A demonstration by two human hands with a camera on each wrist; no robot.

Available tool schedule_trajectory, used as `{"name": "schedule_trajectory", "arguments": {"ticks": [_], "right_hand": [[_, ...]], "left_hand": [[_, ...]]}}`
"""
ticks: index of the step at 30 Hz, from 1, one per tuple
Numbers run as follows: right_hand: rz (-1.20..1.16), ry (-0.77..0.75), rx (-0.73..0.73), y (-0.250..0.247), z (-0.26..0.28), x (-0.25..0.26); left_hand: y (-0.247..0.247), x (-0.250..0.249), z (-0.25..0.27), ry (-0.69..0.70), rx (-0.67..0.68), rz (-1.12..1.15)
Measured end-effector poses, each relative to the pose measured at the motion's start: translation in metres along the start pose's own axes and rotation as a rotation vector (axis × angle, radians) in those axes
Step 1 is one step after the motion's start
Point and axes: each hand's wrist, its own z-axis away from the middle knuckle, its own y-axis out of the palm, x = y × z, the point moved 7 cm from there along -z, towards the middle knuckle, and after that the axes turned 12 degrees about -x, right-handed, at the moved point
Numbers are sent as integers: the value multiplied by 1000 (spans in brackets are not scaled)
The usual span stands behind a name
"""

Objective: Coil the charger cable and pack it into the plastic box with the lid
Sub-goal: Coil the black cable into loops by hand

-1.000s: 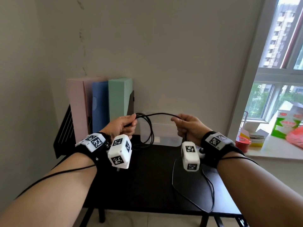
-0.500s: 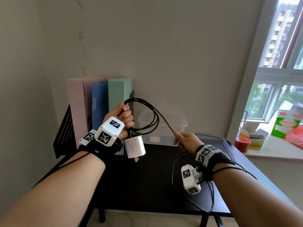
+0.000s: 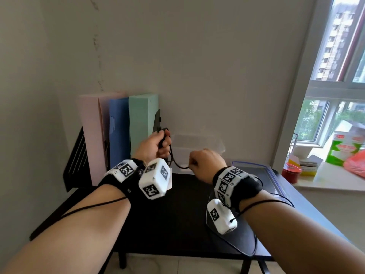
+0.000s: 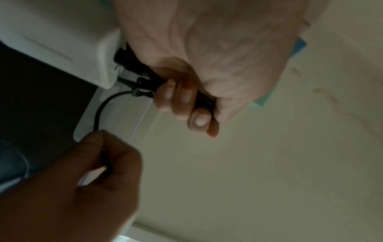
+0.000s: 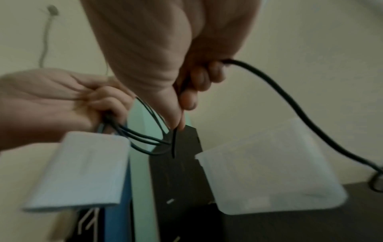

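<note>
My left hand [image 3: 156,147] grips a bundle of black charger cable [image 3: 178,165] loops in its fist, above the back of the table. The white charger plug [image 4: 62,36] hangs just under that fist and also shows in the right wrist view [image 5: 82,172]. My right hand [image 3: 205,165] pinches the cable a short span to the right of the left hand. A slack strand sags between the two hands. More cable [image 5: 290,101] runs from the right hand down to the table. The translucent plastic box [image 3: 197,143] stands open against the wall behind both hands. Its blue-rimmed lid [image 3: 254,169] lies on the table to the right.
Pink, blue and green file folders [image 3: 118,131] stand at the back left of the black table [image 3: 177,224], with a black rack [image 3: 77,155] beside them. On the windowsill at the right are a red tin [image 3: 292,173] and a green-and-white carton [image 3: 341,149].
My right hand slid down the cable, then moved left toward the left hand. The span between the hands is now short and slack. The plug is now hidden behind the wrist cube in the head view.
</note>
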Motion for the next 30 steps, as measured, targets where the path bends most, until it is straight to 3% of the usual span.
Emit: {"name": "schedule_trajectory", "arguments": {"ticks": [2,5,9,15,21,26,30], "right_hand": [[-77,-98,77,3,-2,17],[-217,-153,79,-6,-3,34],[-455,-105,22,-20,-3,35],[-561,-19,-61,-36,-8,26],[-582,-12,-60,-45,-16,12],[-576,135,63,-25,-10,-27],[-634,285,36,-16,1,-61]], "left_hand": [[9,2,3,51,20,-129],[17,4,10,141,-7,-315],[19,5,14,222,-66,-509],[28,9,19,316,-34,-769],[32,28,23,78,136,-546],[12,14,19,-26,93,-381],[-1,3,18,-111,128,-180]]}}
